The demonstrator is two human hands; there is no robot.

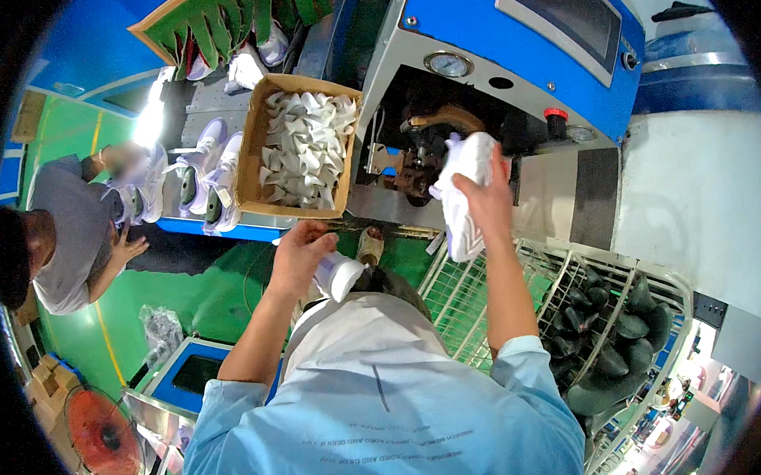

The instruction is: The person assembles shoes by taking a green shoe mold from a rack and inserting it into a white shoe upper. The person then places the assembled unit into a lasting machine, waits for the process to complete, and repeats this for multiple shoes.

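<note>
My right hand (491, 194) is closed round a white sneaker (464, 217) with pale purple trim, held upright before the opening of a blue machine (465, 38). Lower and to the left, my left hand (298, 256) grips a second white shoe (340, 276) close to my body. Its fingers curl over one end, so part of that shoe is hidden. Just beyond my left hand stands a cardboard box (248, 163) full of white, twisted, scrap-like pieces (309, 147). Dark metal clamp parts (416, 172) show inside the machine, left of the right-hand sneaker.
Several white sneakers (199, 165) line a conveyor at the left, where a co-worker's hand (124, 249) reaches in. A wire rack (460, 306) at my right holds black, shoe-shaped pieces (630, 324). A red fan (109, 436) stands lower left. A red button (555, 121) juts from the machine.
</note>
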